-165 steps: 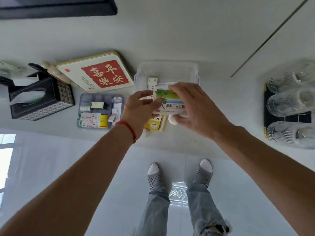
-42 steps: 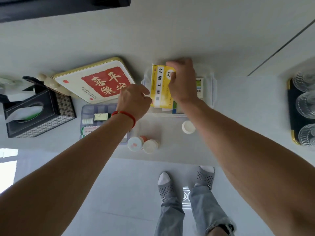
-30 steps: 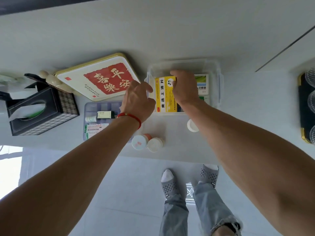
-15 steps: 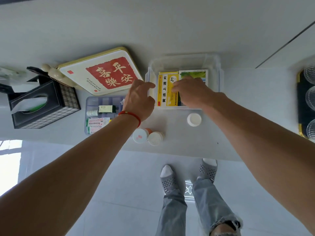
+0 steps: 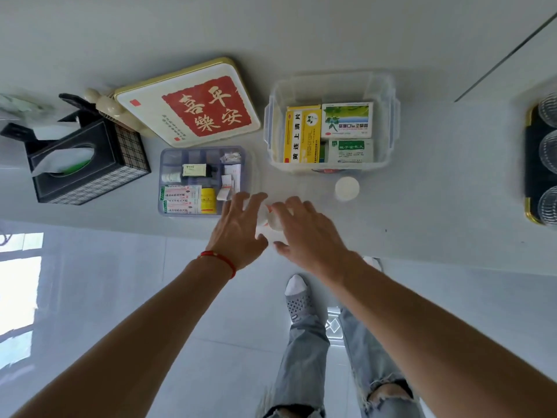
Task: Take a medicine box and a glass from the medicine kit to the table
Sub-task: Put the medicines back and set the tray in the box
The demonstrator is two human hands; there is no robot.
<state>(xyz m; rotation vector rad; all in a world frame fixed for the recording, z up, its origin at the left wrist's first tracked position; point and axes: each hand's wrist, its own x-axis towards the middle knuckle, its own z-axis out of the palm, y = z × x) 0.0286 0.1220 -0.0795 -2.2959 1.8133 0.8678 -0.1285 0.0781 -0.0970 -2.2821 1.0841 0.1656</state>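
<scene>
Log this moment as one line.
hands: left hand, right hand over small bottles | grip: unclear | yellow box: in clear bin

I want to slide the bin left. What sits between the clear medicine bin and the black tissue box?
In the head view, the compartmented tray of small medicines lies between the clear bin and the tissue box.

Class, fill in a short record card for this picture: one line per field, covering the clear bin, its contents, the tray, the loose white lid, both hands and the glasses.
Clear bin: open, on the white counter
Bin contents: yellow medicine box, green-picture box, pale green box
Divided tray: left of the bin, small packets inside
Loose white lid: on the counter in front of the bin
Left hand: fingers spread over small white bottles
Right hand: fingers on the same bottles, grip unclear
Glasses: on a dark tray, far right
</scene>
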